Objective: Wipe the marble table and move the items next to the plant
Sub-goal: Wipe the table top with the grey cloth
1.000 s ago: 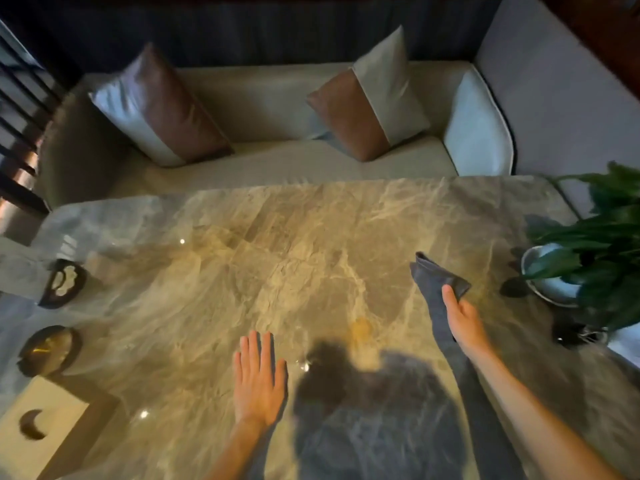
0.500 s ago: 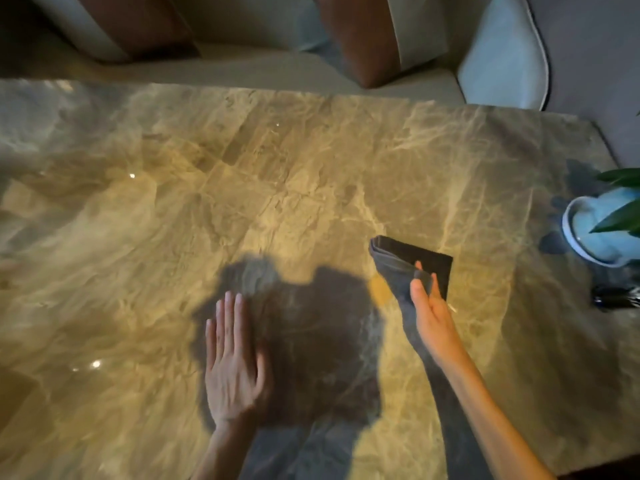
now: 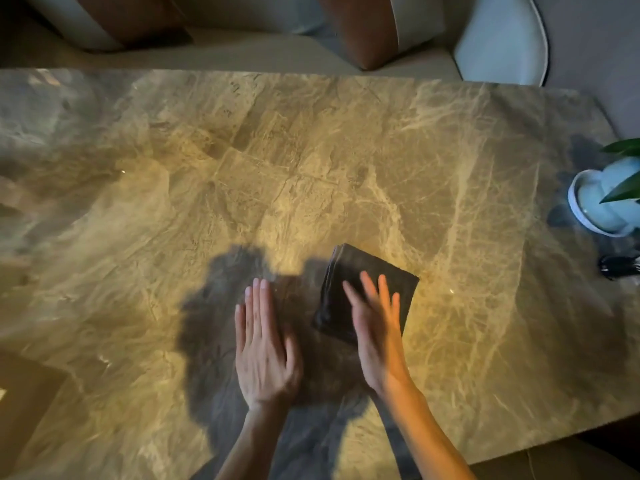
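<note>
Where the right hand (image 3: 377,327) pinched the cloth (image 3: 349,268) a moment ago, it now presses it open-palmed onto the table (image 3: 311,161), near middle; left hand (image 3: 263,348) flat alongside. Wiping can begin.

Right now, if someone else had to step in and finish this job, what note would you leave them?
Left hand: open, flat on the marble table, holding nothing.
Right hand: open, straight fingers on the folded dark cloth, blurred.
Plant: in its pale pot at the table's right edge.
Done: cloth lies ready on the table; how much is wiped cannot be told.
Left: wipe the table, then move the items next to the plant; they are not in view, save perhaps a tan object at the left edge.
</note>
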